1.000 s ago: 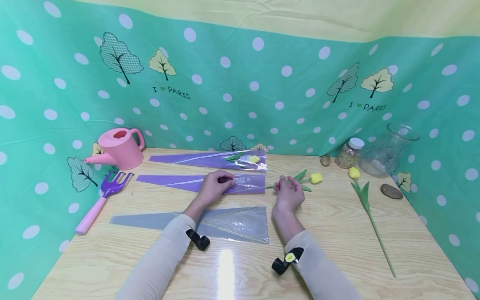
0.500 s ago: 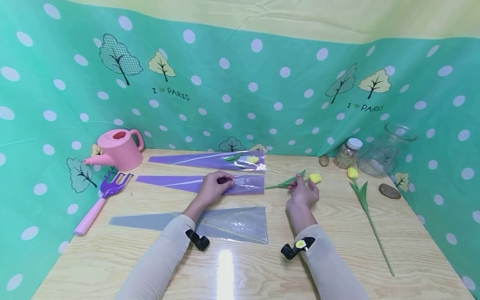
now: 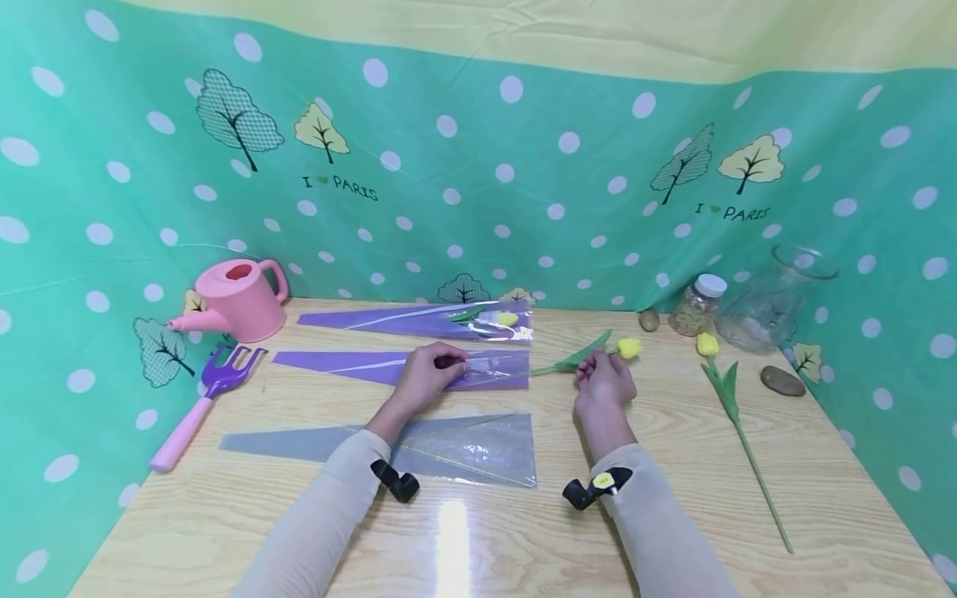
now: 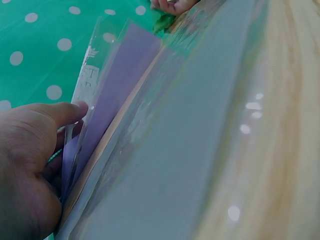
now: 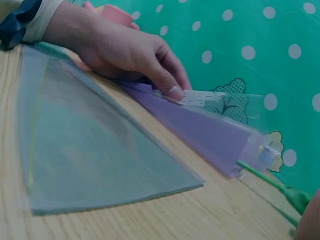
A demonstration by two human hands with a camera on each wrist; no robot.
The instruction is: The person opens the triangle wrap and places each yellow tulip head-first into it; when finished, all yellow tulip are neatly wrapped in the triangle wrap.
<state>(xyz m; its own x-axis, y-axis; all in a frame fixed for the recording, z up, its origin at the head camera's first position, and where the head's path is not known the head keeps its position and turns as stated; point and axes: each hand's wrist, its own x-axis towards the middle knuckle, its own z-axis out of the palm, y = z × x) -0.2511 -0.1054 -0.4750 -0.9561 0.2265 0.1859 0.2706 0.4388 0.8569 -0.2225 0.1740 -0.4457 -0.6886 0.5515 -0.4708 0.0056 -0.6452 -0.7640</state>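
Observation:
My left hand (image 3: 426,378) pinches the raised clear front layer of the middle purple flower sleeve (image 3: 329,363); the left wrist view shows this layer lifted off the purple backing (image 4: 132,60). Between the fingers of my right hand (image 3: 604,384) is an artificial yellow tulip (image 3: 630,348), gripped just below its bloom, with a green leaf above the fingers. Its stem (image 5: 255,172) points left into the sleeve's mouth. How far the stem's end reaches inside cannot be made out.
Behind lies a purple sleeve (image 3: 374,317) with a tulip inside; in front, a grey sleeve (image 3: 284,440). A pink watering can (image 3: 242,303) and toy fork (image 3: 183,428) stand left. Right are another tulip (image 3: 751,457), stones (image 3: 782,381), a lidded jar (image 3: 691,311) and glass vase (image 3: 755,311).
My right hand has shifted right along the tulip, from the stem and leaves to just below the bloom. The left hand keeps its place on the sleeve.

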